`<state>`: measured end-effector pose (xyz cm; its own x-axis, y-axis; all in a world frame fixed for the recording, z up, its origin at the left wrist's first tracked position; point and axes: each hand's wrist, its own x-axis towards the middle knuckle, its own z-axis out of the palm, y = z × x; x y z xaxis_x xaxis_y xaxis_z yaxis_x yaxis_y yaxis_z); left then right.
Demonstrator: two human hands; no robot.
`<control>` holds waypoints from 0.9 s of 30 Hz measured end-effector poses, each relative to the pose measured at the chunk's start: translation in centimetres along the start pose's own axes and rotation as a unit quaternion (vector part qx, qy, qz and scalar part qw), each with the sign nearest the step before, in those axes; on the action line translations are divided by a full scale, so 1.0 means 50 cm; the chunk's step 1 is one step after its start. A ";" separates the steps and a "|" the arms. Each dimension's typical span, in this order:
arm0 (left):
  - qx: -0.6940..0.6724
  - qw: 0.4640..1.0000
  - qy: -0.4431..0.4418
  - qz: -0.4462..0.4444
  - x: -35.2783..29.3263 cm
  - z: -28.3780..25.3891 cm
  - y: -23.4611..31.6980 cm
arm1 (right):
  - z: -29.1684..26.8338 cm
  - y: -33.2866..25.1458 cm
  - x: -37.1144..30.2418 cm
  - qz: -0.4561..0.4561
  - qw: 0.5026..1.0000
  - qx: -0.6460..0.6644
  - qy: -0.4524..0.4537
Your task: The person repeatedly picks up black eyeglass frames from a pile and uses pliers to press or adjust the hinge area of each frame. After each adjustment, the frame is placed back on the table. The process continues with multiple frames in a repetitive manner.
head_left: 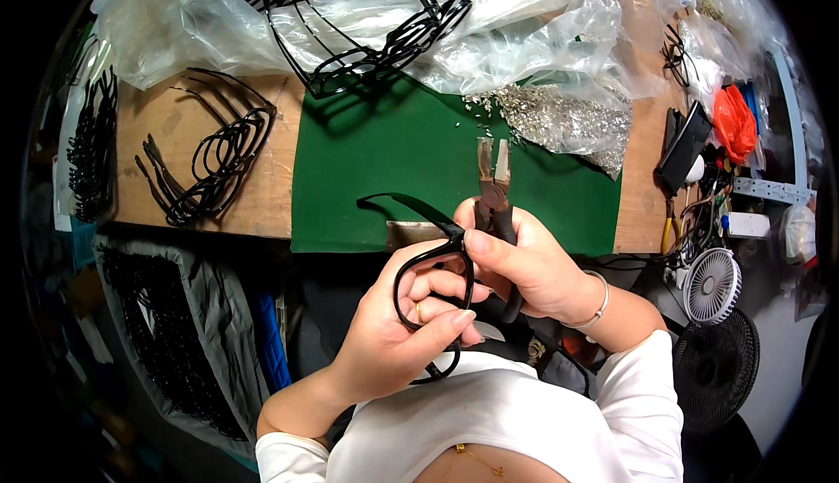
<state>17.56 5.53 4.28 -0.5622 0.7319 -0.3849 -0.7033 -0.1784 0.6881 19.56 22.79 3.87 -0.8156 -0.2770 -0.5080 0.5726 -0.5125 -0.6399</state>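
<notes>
I am seeing white sleeves pushed up past both forearms and a white top at the lower edge. The right hand [524, 264] is wearing a thin silver bangle [594, 304] at the wrist; the left hand [393, 326] is wearing a gold ring [418, 312].

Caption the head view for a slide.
Left hand grips a black eyeglass frame; right hand holds pliers over a green mat.

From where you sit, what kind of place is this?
Probably a small eyeglass-frame assembly bench: black frames piled on the table, a heap of tiny metal parts, pliers in the right hand.
</notes>
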 end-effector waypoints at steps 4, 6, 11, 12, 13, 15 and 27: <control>-0.005 1.000 0.004 -0.017 -0.010 -0.009 -0.001 | -0.039 0.008 -0.016 -0.067 0.980 -0.185 0.005; 0.008 0.998 -0.002 -0.061 -0.020 -0.016 0.014 | -0.061 -0.019 -0.041 -0.015 0.932 -0.362 -0.014; 0.000 0.997 -0.010 -0.073 -0.028 -0.018 0.010 | -0.033 -0.069 -0.045 0.122 0.852 -0.487 -0.148; -0.001 0.998 -0.010 -0.067 -0.028 -0.016 0.009 | -0.025 -0.081 -0.039 0.140 0.841 -0.498 -0.160; -0.003 0.998 -0.011 -0.061 -0.028 -0.014 0.007 | -0.026 -0.080 -0.038 0.118 0.843 -0.502 -0.156; 0.003 0.998 -0.011 -0.058 -0.028 -0.013 0.006 | -0.030 -0.072 -0.036 0.074 0.844 -0.510 -0.149; 0.030 0.998 -0.005 -0.060 -0.023 -0.003 -0.004 | -0.025 -0.076 -0.035 0.072 0.797 -0.592 -0.097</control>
<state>18.27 4.65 4.51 -0.4707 0.7521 -0.4613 -0.7384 -0.0496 0.6726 18.90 26.21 6.47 -0.6663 -0.4439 -0.5992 0.2446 0.6290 -0.7380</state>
